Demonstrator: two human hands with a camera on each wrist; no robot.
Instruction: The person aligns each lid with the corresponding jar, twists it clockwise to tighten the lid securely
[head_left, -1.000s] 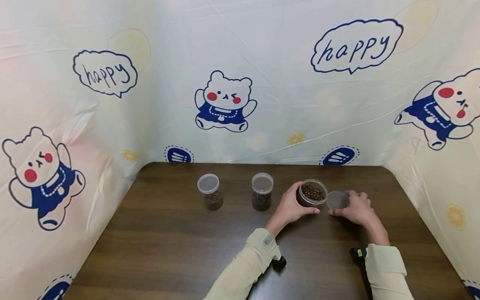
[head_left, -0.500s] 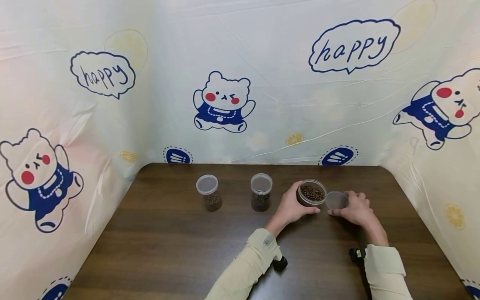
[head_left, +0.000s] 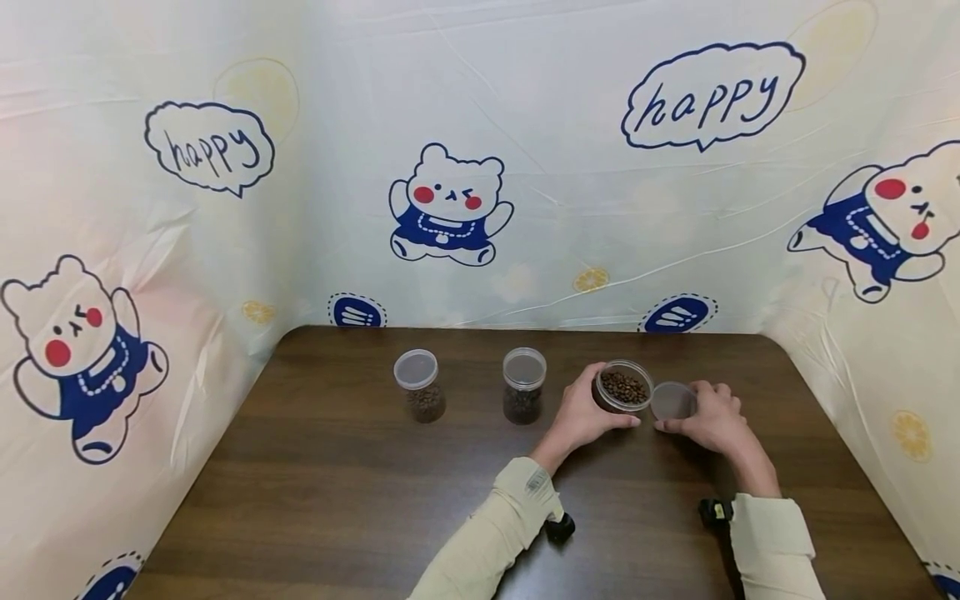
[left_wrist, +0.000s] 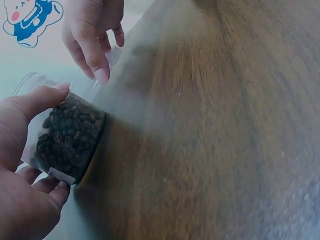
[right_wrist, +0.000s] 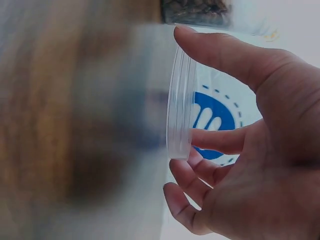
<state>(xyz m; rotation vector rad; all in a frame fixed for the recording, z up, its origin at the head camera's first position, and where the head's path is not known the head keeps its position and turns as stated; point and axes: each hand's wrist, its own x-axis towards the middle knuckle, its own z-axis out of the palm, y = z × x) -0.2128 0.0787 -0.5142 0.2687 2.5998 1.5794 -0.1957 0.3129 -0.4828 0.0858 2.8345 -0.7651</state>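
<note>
My left hand (head_left: pixel 583 414) grips an uncovered clear jar of coffee beans (head_left: pixel 625 387) at the right of the table. In the left wrist view, thumb and fingers wrap the jar (left_wrist: pixel 70 137) from opposite sides, and a small pale label (left_wrist: pixel 61 175) shows low on its wall. Just right of the jar, my right hand (head_left: pixel 716 418) holds a translucent round lid (head_left: pixel 674 402) by its edge. The right wrist view has this lid (right_wrist: pixel 180 105) edge-on between thumb and fingers, with its ridged rim visible. The lid lies low beside the jar, close over the tabletop.
Two lidded clear jars with dark contents stand to the left: one jar (head_left: pixel 523 386) near my left hand, another jar (head_left: pixel 420 386) farther left. The brown wooden table (head_left: pixel 337 500) ends at a printed cloth backdrop (head_left: pixel 570 183) behind and at both sides.
</note>
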